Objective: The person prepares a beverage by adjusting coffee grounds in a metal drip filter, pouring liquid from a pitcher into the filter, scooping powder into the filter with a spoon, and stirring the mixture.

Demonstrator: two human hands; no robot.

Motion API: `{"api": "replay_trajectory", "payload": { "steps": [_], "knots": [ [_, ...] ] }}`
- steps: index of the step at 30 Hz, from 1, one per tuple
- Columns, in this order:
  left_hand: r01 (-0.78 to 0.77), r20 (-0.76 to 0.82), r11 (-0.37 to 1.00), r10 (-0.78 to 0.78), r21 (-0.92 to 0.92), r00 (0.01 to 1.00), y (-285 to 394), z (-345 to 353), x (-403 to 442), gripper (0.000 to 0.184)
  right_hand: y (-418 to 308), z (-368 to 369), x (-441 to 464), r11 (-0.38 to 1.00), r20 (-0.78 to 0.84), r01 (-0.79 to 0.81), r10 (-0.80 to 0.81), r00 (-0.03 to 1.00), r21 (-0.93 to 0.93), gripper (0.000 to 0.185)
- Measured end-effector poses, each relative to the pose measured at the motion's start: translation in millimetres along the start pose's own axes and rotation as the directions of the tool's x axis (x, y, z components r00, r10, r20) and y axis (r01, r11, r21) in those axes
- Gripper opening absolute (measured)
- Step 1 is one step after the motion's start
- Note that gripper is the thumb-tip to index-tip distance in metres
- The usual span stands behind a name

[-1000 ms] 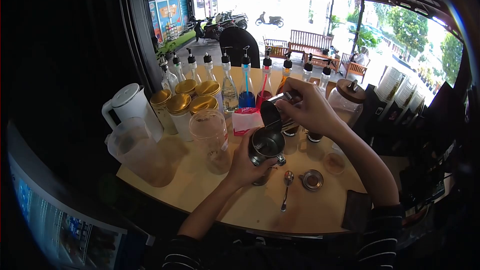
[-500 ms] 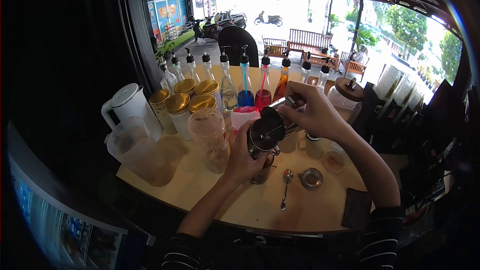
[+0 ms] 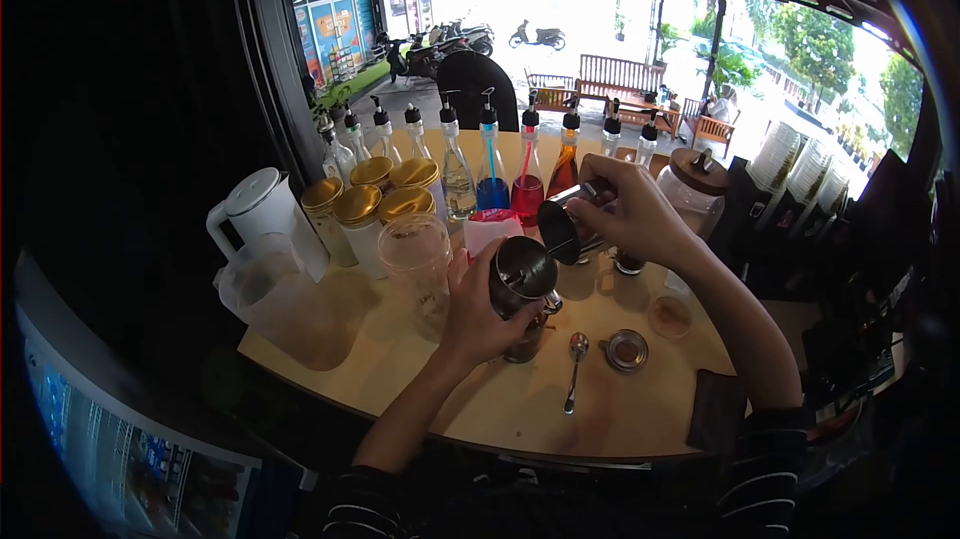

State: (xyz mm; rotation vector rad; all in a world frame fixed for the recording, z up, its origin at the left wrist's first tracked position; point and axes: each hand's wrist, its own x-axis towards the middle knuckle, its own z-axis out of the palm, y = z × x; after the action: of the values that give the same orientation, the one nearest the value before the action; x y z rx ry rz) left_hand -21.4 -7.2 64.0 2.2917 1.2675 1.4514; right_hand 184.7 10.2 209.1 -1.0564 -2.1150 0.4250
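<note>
Table [image 3: 500,419] before the person. Left end: lidded jug [image 3: 265,204], open jug [image 3: 290,309] just in front. Right of the jugs, jars [image 3: 357,207]; cup [image 3: 415,259] in front of these. Pump bottles [image 3: 490,189] in a row along the far side; packet [image 3: 492,227] before them. Centre: left hand [image 3: 475,309] around one pitcher [image 3: 523,271], glass [image 3: 525,346] below it; right hand [image 3: 635,211] around another pitcher [image 3: 572,231], mouths close together. Nearer, right of the glass: spoon [image 3: 575,379], then round dish [image 3: 627,350]. Cloth [image 3: 715,409] at near right. Lidded canister [image 3: 692,184] beyond right wrist; cup stacks [image 3: 790,164] farther right. Outside: scooters [image 3: 435,49] left, benches [image 3: 620,74] right.
</note>
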Motion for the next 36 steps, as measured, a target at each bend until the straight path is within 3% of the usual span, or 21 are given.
{"api": "replay_trajectory", "payload": {
  "steps": [5,7,10,17,19,21,26,28,29,31,33,36],
  "knots": [
    [0.017,0.009,0.999,-0.017,0.028,1.0,6,-3,-1,0.087,3,4,6,0.998,-0.009,0.012,-0.012,1.0,-0.058,0.023],
    [0.024,0.015,0.999,-0.025,0.026,1.0,7,-3,0,0.086,5,8,8,0.995,-0.018,0.095,-0.095,0.995,-0.019,0.019],
    [0.041,0.018,0.996,-0.04,-0.079,0.999,4,-1,1,0.085,-3,8,8,0.998,-0.001,0.005,-0.005,1.0,0.058,0.023],
    [0.045,-0.022,0.993,-0.048,-0.105,0.999,-2,5,-1,0.082,-7,10,8,0.997,-0.046,0.032,-0.029,0.999,0.065,0.024],
    [0.056,-0.011,0.99,-0.058,-0.131,0.998,-2,6,-1,0.081,-3,12,8,0.989,-0.077,0.051,-0.04,0.996,0.136,0.022],
    [0.111,0.011,0.944,-0.113,-0.311,0.993,-1,7,-1,0.081,5,15,7,0.985,-0.099,0.019,-0.002,0.995,0.17,0.022],
    [0.116,-0.011,0.942,-0.126,-0.313,0.992,-4,4,1,0.085,23,12,1,0.973,-0.208,-0.031,0.08,0.975,0.228,0.022],
    [0.118,-0.025,0.939,-0.133,-0.323,0.991,-8,6,2,0.086,46,15,0,0.956,-0.335,0.097,0.002,0.942,0.278,0.022],
    [0.099,-0.044,0.938,-0.12,-0.331,0.992,-8,7,4,0.086,51,14,-3,0.956,-0.335,0.1,-0.001,0.942,0.277,0.022],
    [0.08,-0.066,0.938,-0.109,-0.338,0.992,-10,6,7,0.086,53,13,-11,0.852,-0.35,0.062,0.146,0.925,0.52,0.02],
    [0.03,-0.084,0.974,-0.051,-0.226,0.995,-8,3,12,0.087,59,8,-20,0.831,-0.351,0.049,0.18,0.919,0.554,0.019],
    [0.012,-0.089,0.956,-0.039,-0.295,0.995,3,-3,19,0.085,77,0,-33,0.798,-0.355,0.048,0.212,0.911,0.601,0.017]
  ]
}}
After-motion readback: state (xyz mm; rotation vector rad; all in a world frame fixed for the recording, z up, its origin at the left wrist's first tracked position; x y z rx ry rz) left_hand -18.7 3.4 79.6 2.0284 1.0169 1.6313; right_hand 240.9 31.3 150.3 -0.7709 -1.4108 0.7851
